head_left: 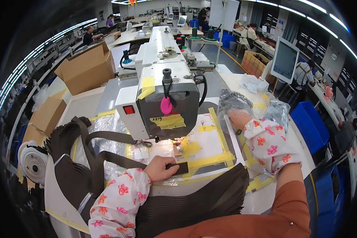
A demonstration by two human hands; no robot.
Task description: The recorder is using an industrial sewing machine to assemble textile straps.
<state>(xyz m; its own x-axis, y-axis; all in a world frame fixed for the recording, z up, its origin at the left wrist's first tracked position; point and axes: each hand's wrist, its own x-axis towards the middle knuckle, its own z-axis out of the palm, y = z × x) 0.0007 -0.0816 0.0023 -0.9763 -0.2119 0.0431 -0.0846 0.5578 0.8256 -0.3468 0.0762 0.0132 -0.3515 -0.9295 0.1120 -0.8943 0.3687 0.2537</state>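
Below the head of a white and grey sewing machine (170,95), my left hand (161,168) is closed on a dark brown webbing strap (117,160). A short dark end of it sticks out to the right past my thumb. The strap loops back to a thick bundle of the same straps (69,170) on the left. My right hand (240,118) reaches to a crumpled clear plastic bag (234,101) right of the machine; its fingers are mostly hidden, and what they touch I cannot make out. Another stack of dark straps (190,202) lies in front of me.
Yellow tape edges the plastic-covered worktable (222,154). At the left stand cardboard boxes (87,67) and a small white fan (33,162). A screen (285,59) rises at the right, near blue bins (310,126). Other people work farther back.
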